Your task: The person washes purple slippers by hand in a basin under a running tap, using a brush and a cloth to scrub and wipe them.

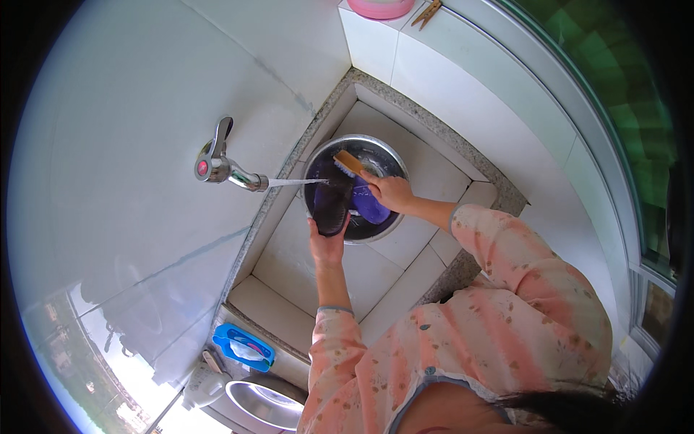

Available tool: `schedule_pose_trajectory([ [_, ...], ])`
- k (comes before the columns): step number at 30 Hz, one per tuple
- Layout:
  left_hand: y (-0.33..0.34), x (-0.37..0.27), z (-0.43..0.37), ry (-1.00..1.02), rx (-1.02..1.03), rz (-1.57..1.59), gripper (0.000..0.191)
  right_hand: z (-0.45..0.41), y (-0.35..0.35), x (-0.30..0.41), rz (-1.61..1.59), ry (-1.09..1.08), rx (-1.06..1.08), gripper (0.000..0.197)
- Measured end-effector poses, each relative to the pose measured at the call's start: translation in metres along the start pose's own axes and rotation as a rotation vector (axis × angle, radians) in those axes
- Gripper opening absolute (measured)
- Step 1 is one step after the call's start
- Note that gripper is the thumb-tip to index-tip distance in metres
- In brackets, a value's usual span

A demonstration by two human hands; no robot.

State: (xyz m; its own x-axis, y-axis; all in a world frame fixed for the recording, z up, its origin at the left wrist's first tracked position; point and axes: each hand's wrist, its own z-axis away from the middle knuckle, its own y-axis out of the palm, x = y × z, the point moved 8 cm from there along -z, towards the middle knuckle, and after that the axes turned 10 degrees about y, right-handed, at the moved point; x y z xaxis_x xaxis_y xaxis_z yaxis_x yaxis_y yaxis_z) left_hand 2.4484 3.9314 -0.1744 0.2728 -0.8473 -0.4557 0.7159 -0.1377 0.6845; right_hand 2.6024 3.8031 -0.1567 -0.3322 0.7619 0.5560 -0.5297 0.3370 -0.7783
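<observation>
A metal basin (402, 153) stands in a tiled sink. My left hand (328, 245) grips the near end of a dark-soled slipper (332, 209), tilted over the basin with its sole up. My right hand (391, 191) holds a wooden-handled scrub brush (349, 161), its pale bristles facing down beside the slipper's far end. I cannot tell whether the bristles touch the sole. A purple slipper (371, 203) lies in the basin under my right hand. From the chrome faucet (238, 176) a stream of water (295, 182) runs onto the dark sole.
The tiled sink (295, 255) has a speckled stone rim (434, 116). Near the left wall sit a blue packet (244, 347), a whitish jug (203, 385) and a metal bowl (265, 401). A clothespin (426, 14) and a pink container (380, 7) rest on the far ledge.
</observation>
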Motion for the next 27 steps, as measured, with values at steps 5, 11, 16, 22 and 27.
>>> schedule_pose_trajectory([
  [5,-0.002,-0.019,-0.003,0.055,-0.075,0.036,0.052,0.066,0.012,0.068,-0.078,-0.243,0.2,0.047],
  [11,0.006,-0.011,-0.009,-0.033,-0.037,0.045,0.053,0.021,0.007,0.026,-0.074,-0.117,0.01,0.046],
  [16,0.005,-0.019,-0.014,-0.004,-0.032,0.044,0.054,0.042,0.014,0.04,-0.073,-0.113,0.129,0.047],
  [22,0.002,-0.009,-0.01,-0.058,-0.073,0.065,0.053,0.034,0.009,0.024,-0.076,-0.096,0.033,0.044],
  [27,0.004,-0.014,-0.014,0.004,-0.065,-0.002,0.053,0.018,0.011,0.003,-0.038,-0.011,0.071,0.045],
])
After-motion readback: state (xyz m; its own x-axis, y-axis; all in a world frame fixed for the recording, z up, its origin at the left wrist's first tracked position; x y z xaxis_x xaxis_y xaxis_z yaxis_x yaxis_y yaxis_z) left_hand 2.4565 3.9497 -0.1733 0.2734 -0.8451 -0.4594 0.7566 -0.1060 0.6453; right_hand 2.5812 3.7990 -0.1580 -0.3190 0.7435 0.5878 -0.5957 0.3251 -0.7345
